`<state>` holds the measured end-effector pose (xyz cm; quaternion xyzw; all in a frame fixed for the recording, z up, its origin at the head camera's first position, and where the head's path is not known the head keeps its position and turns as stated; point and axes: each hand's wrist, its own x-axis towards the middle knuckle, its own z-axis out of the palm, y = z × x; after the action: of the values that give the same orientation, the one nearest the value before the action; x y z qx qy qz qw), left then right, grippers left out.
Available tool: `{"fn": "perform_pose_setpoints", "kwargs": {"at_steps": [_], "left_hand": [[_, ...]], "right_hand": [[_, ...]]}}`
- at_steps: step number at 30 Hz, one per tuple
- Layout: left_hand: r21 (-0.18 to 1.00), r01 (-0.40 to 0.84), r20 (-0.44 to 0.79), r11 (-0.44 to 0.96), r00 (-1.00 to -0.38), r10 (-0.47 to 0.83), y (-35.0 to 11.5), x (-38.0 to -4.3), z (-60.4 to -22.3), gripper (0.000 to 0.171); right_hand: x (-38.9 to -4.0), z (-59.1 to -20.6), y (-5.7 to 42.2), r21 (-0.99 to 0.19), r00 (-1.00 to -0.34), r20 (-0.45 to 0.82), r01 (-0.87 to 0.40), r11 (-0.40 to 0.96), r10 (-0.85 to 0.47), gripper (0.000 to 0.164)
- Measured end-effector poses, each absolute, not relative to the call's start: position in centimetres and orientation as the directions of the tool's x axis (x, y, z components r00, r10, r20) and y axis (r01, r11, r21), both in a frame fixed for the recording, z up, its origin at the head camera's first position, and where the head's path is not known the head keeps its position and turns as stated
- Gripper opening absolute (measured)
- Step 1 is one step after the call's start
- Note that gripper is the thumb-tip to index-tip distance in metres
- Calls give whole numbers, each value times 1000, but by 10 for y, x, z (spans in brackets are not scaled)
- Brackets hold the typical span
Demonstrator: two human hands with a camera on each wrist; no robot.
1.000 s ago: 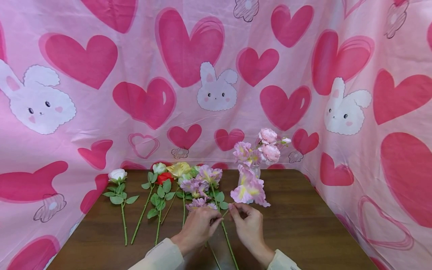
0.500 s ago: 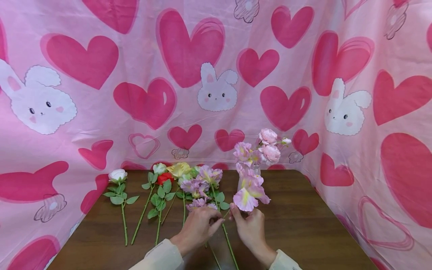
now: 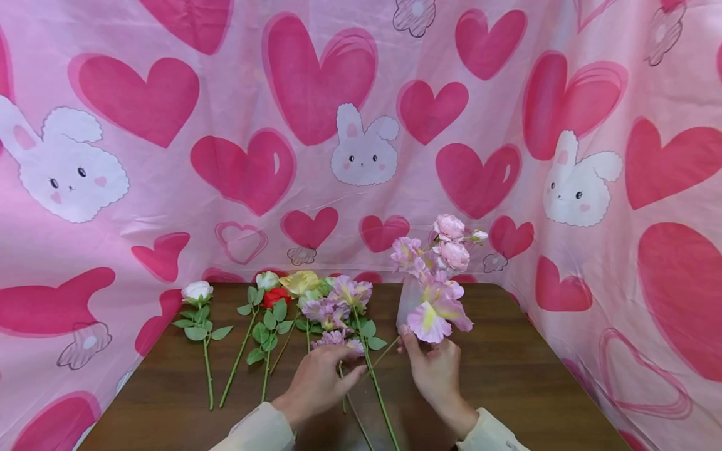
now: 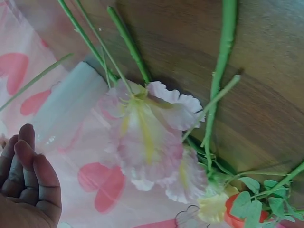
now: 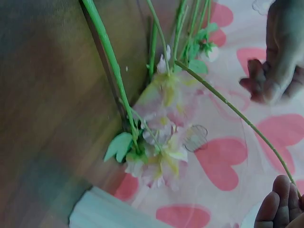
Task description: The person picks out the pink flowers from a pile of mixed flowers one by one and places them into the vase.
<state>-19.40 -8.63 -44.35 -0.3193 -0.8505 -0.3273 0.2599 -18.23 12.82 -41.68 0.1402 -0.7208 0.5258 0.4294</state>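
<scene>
My right hand (image 3: 437,374) pinches the thin stem (image 3: 387,351) of a pink-and-yellow artificial iris (image 3: 437,313). Its ruffled bloom stands just above the fingers, in front of a frosted white vase (image 3: 408,304). In the right wrist view the stem (image 5: 237,114) slants away from the right hand (image 5: 282,204), its cut end free. My left hand (image 3: 318,381) hovers over the lying flowers, fingers loosely bent, with nothing seen in its grasp; the left wrist view shows this hand (image 4: 33,190) holding nothing too. The vase bears a purple iris (image 3: 407,254) and pink roses (image 3: 451,255).
On the brown table (image 3: 507,376) lie a white rose (image 3: 197,292), a red rose (image 3: 276,296), a yellow flower (image 3: 299,283) and several purple irises (image 3: 350,293), with stems toward me. A pink heart-print cloth (image 3: 361,207) hangs behind the table and at both sides.
My right hand has moved right and slightly up, carrying the iris. The left hand has let go of the stem and drawn back to the left.
</scene>
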Motion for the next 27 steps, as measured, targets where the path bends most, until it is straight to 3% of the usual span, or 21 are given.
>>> {"fn": "perform_pose_setpoints", "kwargs": {"at_steps": [9,18,27], "left_hand": [[405,652,616,641,-713,336,-97,-194,-446,15],[395,593,598,702,-746,294,-108,-195,-450,18],[402,538,559,741,-785,266,-117,-195,-451,20]], "right_hand": [[-193,-403,146,-504,-458,858,-672,543,231,23],[-194,-387,159,-497,-441,863,-657,567,246,14],[-196,-370,172,-413,-351,907,-629,659,233,12]]}}
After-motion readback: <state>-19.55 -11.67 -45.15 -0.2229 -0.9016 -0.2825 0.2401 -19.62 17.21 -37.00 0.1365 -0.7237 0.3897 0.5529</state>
